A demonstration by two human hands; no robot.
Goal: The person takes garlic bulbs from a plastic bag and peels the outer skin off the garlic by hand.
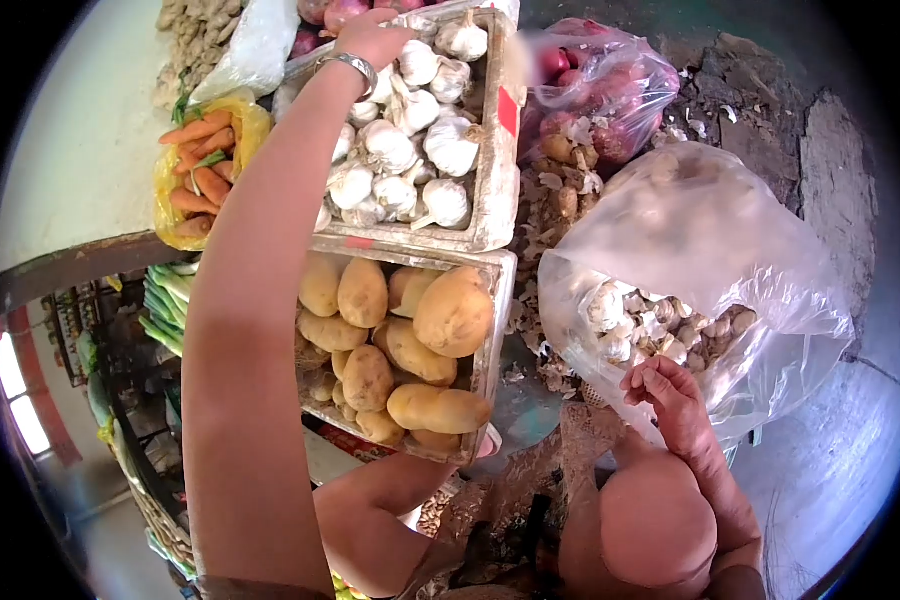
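My left hand (375, 40), with a bracelet on its wrist, reaches to the far end of a crate (500, 150) of white garlic bulbs (388, 146). Its fingers are over the bulbs there, but their undersides are hidden, so their grip cannot be made out. Beside my raised knee, my right hand (670, 400) has its fingers curled and pressed together at the mouth of a clear plastic bag (710, 220). Anything between those fingers is too small to name. Garlic bulbs and loose cloves (660, 325) show inside the bag.
Nearer to me stands a crate of potatoes (365, 380). Carrots (205, 165) in a yellow bag, ginger (195, 45) and green onions (165, 310) are at left. A bag of red onions (610, 95) lies beyond the clear bag, with garlic skins (540, 220) scattered nearby.
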